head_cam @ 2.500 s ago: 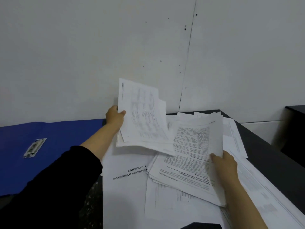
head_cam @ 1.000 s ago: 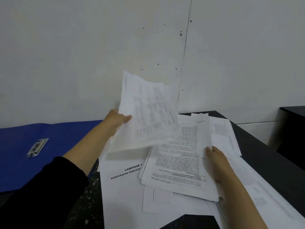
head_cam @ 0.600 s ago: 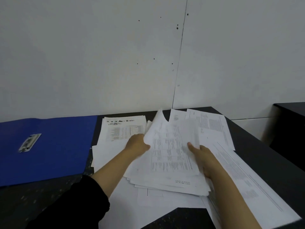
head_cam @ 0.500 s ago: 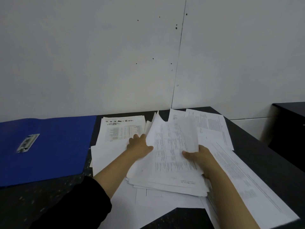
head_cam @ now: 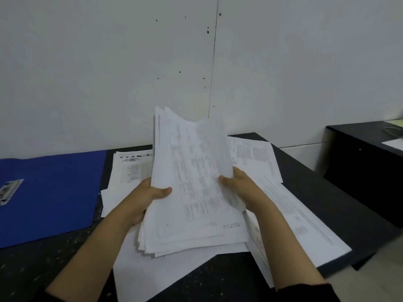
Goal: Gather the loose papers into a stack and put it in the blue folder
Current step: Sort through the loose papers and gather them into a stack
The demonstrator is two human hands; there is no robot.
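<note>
A thick, uneven stack of printed papers (head_cam: 194,192) is lifted off the dark table and tilted up toward me. My left hand (head_cam: 144,197) grips its left edge, thumb on top. My right hand (head_cam: 242,188) grips its right edge, thumb on the top sheet. Loose sheets still lie on the table: one with printed tables (head_cam: 133,168) behind my left hand, one (head_cam: 255,155) at the back right, a long sheet (head_cam: 301,225) at the right, and a blank sheet (head_cam: 139,269) under the stack. The blue folder (head_cam: 54,192) lies open and flat at the left, its metal clip (head_cam: 8,190) near the frame edge.
The dark speckled table (head_cam: 32,264) stands against a white wall (head_cam: 109,73). Its right edge drops off near a second dark desk (head_cam: 362,162) at the far right, which carries a few papers.
My left hand laid its sheets onto the pile held by my right hand. Both hands then took the pile by its sides and raised it off the table.
</note>
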